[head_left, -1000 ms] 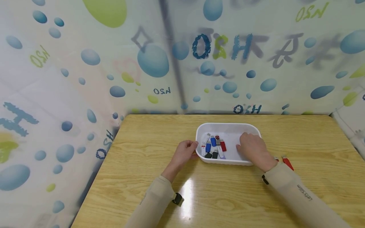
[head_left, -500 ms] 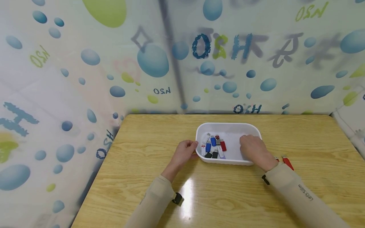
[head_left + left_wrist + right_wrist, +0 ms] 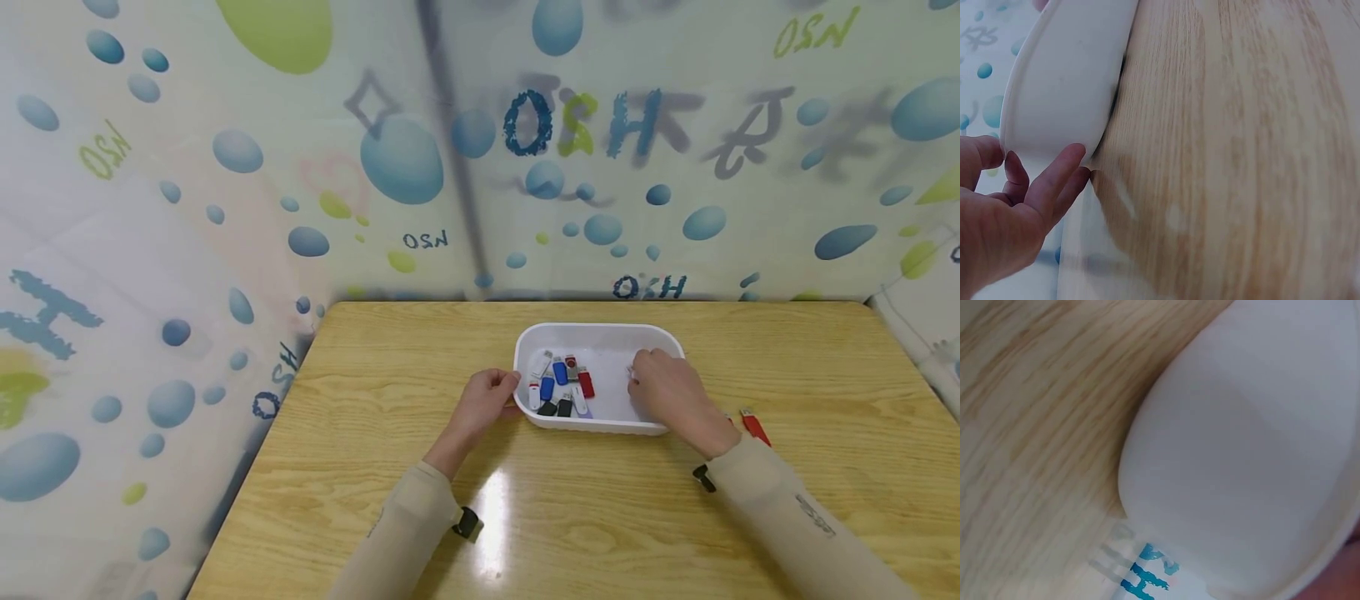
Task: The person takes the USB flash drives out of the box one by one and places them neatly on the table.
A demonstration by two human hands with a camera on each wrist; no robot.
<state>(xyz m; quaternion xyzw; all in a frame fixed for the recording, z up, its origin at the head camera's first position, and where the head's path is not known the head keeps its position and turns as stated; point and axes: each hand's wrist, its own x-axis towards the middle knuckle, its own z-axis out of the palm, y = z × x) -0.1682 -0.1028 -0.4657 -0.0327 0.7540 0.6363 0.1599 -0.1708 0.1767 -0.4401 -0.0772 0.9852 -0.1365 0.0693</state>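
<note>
A white plastic bin (image 3: 600,426) stands on the wooden table, with several USB flash drives lying in its left half, among them a blue one (image 3: 560,372) and a red one (image 3: 586,383). My left hand (image 3: 486,398) pinches the bin's left rim between thumb and index finger; in the left wrist view, other fingers of the left hand (image 3: 1019,212) rest against its outer wall. Inside the right end, my right hand (image 3: 667,390) has curled fingers, and a small pale USB flash drive (image 3: 629,369) pokes out at the fingertips, mostly hidden. The right wrist view shows mainly the bin's outer wall (image 3: 1241,444).
To the right of the bin a red USB flash drive (image 3: 754,427) lies on the table (image 3: 600,517); part of another red item (image 3: 728,418) shows beside the right wrist. A patterned curtain (image 3: 480,167) hangs behind the table's far edge.
My right hand has lifted and turned slightly inside the bin, its forearm shifting a little right. A pale tip now shows at its fingertips. The left hand keeps its place on the rim.
</note>
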